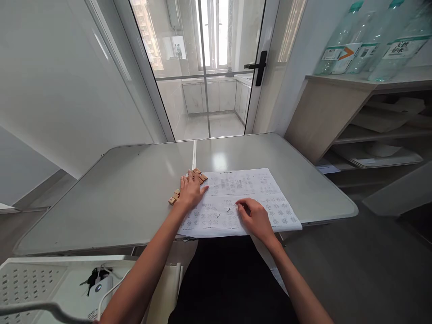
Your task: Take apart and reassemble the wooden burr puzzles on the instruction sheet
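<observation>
Across the front of the grey table lies a printed paper sheet with rows of small diagrams. My left hand rests at the sheet's left edge, fingers spread, partly over light wooden pieces. More wooden pieces lie just left of that hand. Over the lower middle of the sheet is my right hand, its fingers curled and pinched together; whatever they hold, if anything, is too small to make out. Two small dark metal-like bits, one of them, lie on the paper left of my right hand.
Past the grey table stands a glass door with a black handle. Large plastic bottles top a wooden shelf at right. A white cart holding keys and a cable is at lower left.
</observation>
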### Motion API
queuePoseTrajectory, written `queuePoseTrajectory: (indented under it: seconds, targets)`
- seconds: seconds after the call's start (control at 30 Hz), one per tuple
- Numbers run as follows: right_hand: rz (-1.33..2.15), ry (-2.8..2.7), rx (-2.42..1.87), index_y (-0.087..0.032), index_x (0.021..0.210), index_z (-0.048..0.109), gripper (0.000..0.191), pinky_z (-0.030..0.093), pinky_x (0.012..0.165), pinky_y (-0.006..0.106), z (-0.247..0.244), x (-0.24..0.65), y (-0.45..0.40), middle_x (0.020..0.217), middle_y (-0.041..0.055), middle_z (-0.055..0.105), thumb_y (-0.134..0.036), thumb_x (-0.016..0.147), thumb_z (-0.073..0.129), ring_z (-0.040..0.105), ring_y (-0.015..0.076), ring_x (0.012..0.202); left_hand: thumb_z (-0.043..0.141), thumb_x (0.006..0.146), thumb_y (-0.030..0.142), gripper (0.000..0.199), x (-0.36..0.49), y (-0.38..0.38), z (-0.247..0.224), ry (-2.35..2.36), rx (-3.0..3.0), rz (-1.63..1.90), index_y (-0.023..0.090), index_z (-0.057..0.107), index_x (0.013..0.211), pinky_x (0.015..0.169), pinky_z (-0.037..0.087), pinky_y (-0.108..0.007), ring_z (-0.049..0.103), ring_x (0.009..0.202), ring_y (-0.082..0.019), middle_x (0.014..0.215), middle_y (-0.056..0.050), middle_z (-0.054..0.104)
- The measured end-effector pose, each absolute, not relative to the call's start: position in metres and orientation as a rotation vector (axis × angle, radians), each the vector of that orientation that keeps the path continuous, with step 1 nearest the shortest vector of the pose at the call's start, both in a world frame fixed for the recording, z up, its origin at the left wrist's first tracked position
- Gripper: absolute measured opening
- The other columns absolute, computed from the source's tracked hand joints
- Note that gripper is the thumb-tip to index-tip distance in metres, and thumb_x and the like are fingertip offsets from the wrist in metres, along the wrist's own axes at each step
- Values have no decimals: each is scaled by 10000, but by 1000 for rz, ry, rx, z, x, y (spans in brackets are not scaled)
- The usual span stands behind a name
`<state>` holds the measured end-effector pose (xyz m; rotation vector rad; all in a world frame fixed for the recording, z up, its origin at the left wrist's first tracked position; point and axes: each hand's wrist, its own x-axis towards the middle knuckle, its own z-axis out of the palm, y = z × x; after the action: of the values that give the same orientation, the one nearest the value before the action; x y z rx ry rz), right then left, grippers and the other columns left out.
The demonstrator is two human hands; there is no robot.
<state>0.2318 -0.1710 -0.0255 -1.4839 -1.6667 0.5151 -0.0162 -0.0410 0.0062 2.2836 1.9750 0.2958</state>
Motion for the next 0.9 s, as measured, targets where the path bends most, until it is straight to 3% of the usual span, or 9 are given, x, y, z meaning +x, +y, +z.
queuePoseTrajectory:
  seconds: [0.1, 0.23, 0.9]
  targets:
    - [516, -1668, -1480, -236, 1017, 721, 242, 505, 840, 371, -24, 232, -171, 1004, 63, 756, -338, 1000, 502, 677, 245, 896, 481, 967, 647, 864, 2, -37, 1, 1980, 2255, 191, 106, 294, 1614, 1261, 97, -622, 88, 1568, -520, 1710, -261, 133]
    - [524, -1674, -1479, -229, 1014, 720, 247, 505, 833, 368, -24, 233, -171, 1001, 64, 755, -343, 1002, 501, 677, 243, 893, 397, 987, 662, 829, 16, -35, -3, 1968, 2222, 165, 154, 284, 1632, 1263, 57, -647, -8, 1577, -502, 1737, -188, 80]
    - [523, -1677, -1452, -221, 1032, 728, 247, 502, 824, 355, -24, 233, -171, 1009, 67, 754, -329, 997, 508, 675, 240, 911, 485, 1020, 583, 627, 25, -127, -7, 1151, 2556, 461, 312, 383, 1576, 1289, 211, -614, 95, 1609, -375, 1722, -75, 235]
